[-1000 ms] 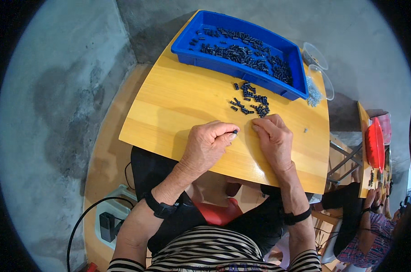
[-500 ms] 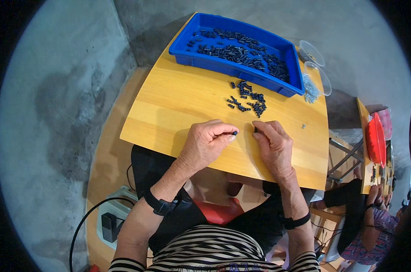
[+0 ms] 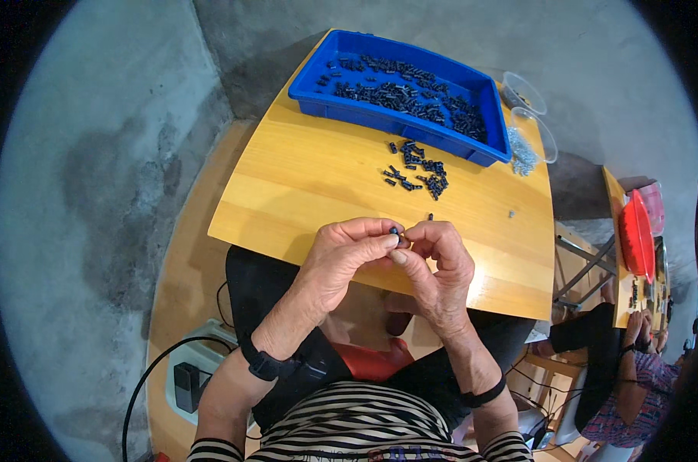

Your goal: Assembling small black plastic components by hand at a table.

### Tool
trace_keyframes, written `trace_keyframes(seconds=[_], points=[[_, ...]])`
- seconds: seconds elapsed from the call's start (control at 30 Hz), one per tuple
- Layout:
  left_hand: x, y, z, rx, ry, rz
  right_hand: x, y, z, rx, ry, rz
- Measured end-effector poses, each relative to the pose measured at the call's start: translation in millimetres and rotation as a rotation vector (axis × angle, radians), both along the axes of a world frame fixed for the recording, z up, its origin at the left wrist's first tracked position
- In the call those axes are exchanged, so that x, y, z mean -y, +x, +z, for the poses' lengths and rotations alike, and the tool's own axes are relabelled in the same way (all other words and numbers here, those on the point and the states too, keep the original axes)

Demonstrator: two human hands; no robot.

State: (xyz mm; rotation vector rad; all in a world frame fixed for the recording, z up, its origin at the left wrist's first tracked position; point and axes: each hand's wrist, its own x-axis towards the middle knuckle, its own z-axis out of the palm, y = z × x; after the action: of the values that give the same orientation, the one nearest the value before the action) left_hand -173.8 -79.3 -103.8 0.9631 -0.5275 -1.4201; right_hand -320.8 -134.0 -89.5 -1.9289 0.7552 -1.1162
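Observation:
My left hand (image 3: pixel 340 258) pinches a small black cylindrical part (image 3: pixel 394 230) between thumb and fingers, its end poking up past the fingertips. Against it, my right hand (image 3: pixel 441 273) is closed, thumb and forefinger meeting at the left fingertips. What the right fingertips grip is hidden. Both hands are over the near edge of the yellow table (image 3: pixel 287 185). One loose black part (image 3: pixel 430 217) stands on the table just beyond the right hand. Farther off lies a small pile of similar black parts (image 3: pixel 435 185).
Behind the pile, a blue tray (image 3: pixel 395 126) holds many black parts. To its right stand two clear tubs, one with small silvery pieces (image 3: pixel 524 160). A tiny pale piece (image 3: pixel 511 214) lies on the table's right. Another person (image 3: pixel 634 385) sits at a table with a red basin (image 3: pixel 637 235).
My hands have come together, the right moving left to the left fingertips. The dark part by the right fingers now stands alone on the table. The view has shifted slightly.

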Motion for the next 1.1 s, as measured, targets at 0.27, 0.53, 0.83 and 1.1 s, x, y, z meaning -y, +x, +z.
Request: trace_keyframes(seconds=[0.27,0.53,0.83,1.1], points=[[-17.0,-13.0,-8.7,-0.335,-0.064,-0.019,-14.4,-4.9,2.6,0.024,0.006,-0.005],[-25.6,-19.5,-5.5,-0.276,-0.110,-0.020,-26.6,-14.0,5.1,0.203,0.448,0.057],[-25.6,-6.5,13.8,0.228,-0.073,-0.093,-17.4,-28.7,24.6,-0.214,-0.317,0.023],[-20.5,-3.3,17.7,0.337,-0.078,-0.184,-21.1,-32.1,22.1,-0.225,-0.353,0.002]])
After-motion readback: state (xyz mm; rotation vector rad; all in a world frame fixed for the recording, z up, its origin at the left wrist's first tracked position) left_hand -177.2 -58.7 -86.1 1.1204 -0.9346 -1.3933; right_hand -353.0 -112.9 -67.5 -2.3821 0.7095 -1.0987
